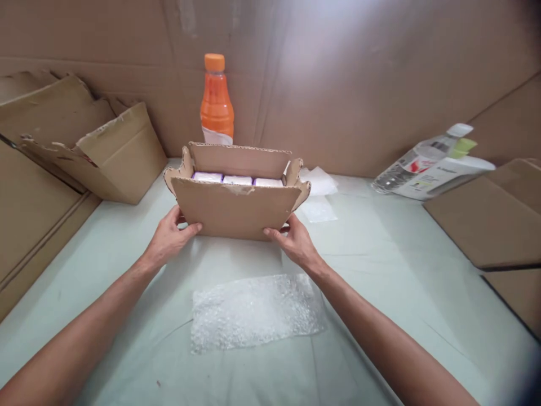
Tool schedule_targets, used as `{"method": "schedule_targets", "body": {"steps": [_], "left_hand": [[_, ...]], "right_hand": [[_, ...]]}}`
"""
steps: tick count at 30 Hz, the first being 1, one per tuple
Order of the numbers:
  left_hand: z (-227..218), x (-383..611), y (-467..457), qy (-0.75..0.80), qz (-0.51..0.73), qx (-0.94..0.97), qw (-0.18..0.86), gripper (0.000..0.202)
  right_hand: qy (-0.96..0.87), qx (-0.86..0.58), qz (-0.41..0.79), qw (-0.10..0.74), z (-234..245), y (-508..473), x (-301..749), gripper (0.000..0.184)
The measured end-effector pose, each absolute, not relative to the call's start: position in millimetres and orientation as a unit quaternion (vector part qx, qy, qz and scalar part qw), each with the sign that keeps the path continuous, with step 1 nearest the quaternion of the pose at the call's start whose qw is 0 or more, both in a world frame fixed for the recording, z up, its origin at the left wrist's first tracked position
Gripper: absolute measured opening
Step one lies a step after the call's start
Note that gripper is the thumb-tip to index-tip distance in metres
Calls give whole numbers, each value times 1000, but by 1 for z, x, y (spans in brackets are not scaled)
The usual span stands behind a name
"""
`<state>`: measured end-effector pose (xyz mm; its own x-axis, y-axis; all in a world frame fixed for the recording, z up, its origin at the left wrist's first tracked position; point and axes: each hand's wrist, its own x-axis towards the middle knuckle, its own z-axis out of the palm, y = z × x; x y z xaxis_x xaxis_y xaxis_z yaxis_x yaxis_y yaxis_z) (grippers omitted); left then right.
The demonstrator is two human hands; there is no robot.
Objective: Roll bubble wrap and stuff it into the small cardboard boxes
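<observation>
A small open cardboard box (pixel 239 208) is gripped at its two lower front corners. My left hand (pixel 172 235) holds the left corner, thumb on the front face and fingers round the side. On the right corner, my right hand (pixel 295 239) grips the same way. Inside the box stands a row of white-topped packets (pixel 238 180) with purple edges; their lower parts are hidden. The box's flaps stand up, with rough, torn-looking edges. Nearer to me, a sheet of bubble wrap (pixel 256 313) lies flat between my forearms.
Behind the box stands an orange bottle (pixel 217 104). White folded sheets (pixel 319 197) lie right of the box. A clear plastic bottle (pixel 416 160) and a white bottle (pixel 450 175) lean at the right, near cardboard boxes (pixel 486 220). More boxes (pixel 122 152) stand left. A pale green cloth (pixel 380 270) covers the surface.
</observation>
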<state>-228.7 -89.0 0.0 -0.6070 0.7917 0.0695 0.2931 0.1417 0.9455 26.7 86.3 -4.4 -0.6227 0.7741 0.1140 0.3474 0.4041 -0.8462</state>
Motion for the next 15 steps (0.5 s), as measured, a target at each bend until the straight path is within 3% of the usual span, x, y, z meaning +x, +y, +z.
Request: {"method": "schedule_targets", "body": {"steps": [9, 15], "left_hand": [[-8, -268, -30, 737, 558, 351, 149, 46], [-23, -246, -62, 769, 544, 302, 145, 67]], "right_hand": [[-774, -283, 471, 315, -18, 150, -47, 74], [-828, -321, 361, 286, -22, 126, 3, 54]]}}
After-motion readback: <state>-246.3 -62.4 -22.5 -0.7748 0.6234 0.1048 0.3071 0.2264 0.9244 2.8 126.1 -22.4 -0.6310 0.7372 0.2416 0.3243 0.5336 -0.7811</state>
